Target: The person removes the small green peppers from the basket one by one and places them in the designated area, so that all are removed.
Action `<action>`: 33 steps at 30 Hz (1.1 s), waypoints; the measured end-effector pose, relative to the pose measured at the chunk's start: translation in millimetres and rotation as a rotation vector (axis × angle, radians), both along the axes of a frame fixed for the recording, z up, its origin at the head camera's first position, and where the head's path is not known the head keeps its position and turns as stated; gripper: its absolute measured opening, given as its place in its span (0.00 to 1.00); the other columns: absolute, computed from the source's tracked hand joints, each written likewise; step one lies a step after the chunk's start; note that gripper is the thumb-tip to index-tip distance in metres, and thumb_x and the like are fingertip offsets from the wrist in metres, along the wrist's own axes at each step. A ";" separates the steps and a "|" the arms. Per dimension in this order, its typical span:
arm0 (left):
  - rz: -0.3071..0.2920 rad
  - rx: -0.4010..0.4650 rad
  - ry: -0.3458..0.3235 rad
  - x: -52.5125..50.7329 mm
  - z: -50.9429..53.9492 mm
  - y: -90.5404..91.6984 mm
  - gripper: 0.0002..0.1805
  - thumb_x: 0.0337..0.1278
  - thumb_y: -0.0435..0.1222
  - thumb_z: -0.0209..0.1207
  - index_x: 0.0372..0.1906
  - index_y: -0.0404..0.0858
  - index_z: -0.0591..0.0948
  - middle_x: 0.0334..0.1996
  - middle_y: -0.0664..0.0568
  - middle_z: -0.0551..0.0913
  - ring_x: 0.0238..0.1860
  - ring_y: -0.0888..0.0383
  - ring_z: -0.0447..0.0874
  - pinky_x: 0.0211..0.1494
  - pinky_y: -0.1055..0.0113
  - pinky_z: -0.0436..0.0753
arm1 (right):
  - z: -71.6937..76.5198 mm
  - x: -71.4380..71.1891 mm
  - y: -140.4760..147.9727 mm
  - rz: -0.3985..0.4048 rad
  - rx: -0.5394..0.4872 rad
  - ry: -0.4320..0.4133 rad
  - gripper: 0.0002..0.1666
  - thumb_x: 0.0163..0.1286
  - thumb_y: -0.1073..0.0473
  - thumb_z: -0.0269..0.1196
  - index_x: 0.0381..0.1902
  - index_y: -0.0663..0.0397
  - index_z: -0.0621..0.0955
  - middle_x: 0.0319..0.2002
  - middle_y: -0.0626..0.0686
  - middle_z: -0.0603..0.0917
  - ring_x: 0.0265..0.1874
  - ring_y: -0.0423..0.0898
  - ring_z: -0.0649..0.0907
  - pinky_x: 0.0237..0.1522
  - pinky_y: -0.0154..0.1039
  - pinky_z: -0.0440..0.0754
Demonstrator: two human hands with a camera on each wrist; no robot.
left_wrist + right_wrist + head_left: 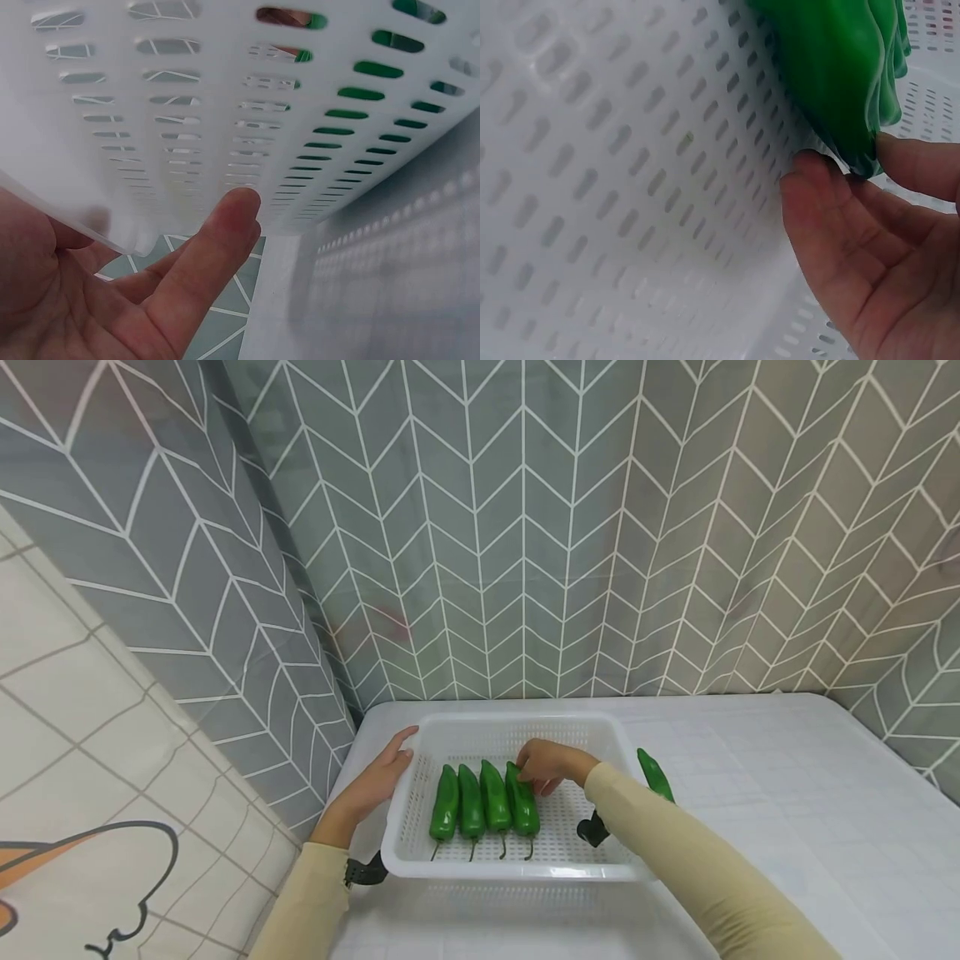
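Observation:
A white perforated plastic basket (517, 870) stands on the table with several long green peppers (470, 802) side by side in it, stems toward me. My right hand (551, 764) reaches in at the far end of the rightmost pepper (522, 806). The right wrist view shows my thumb and fingers (817, 202) pinching the tip of a green pepper (832, 67). At the basket's left rim is my left hand (382, 772), thumb over the edge. Beneath the rim, its fingers (202, 270) lie along the outside of the perforated wall (217, 112).
Another green pepper (656, 774) lies on the white-covered table (780, 793), right of the basket and partly hidden by my right sleeve. A grey patterned curtain (517, 552) hangs behind the table. White tiles (67, 710) border the left side.

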State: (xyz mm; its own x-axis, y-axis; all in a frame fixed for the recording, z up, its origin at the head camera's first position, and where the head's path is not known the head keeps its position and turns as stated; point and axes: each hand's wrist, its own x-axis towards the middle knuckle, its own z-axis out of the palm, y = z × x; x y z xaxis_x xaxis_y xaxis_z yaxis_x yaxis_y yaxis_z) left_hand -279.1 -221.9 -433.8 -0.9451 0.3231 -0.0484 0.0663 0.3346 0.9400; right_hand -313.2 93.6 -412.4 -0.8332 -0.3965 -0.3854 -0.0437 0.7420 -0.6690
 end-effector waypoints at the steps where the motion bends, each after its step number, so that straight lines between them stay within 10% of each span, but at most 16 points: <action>1: -0.002 -0.001 0.001 -0.1 0.0 0.1 0.28 0.85 0.43 0.34 0.82 0.48 0.47 0.66 0.33 0.70 0.59 0.42 0.80 0.54 0.50 0.82 | -0.2 0.4 -0.3 0.002 -0.004 -0.001 0.14 0.72 0.68 0.60 0.53 0.68 0.82 0.33 0.56 0.86 0.33 0.51 0.87 0.37 0.46 0.87; 33: -0.004 0.000 0.009 1.4 1.9 0.4 0.28 0.85 0.43 0.33 0.82 0.47 0.48 0.67 0.32 0.69 0.60 0.41 0.79 0.55 0.51 0.81 | 10.3 -0.5 1.5 -0.021 -0.093 -0.001 0.19 0.74 0.70 0.59 0.61 0.71 0.77 0.39 0.60 0.85 0.39 0.53 0.88 0.38 0.43 0.87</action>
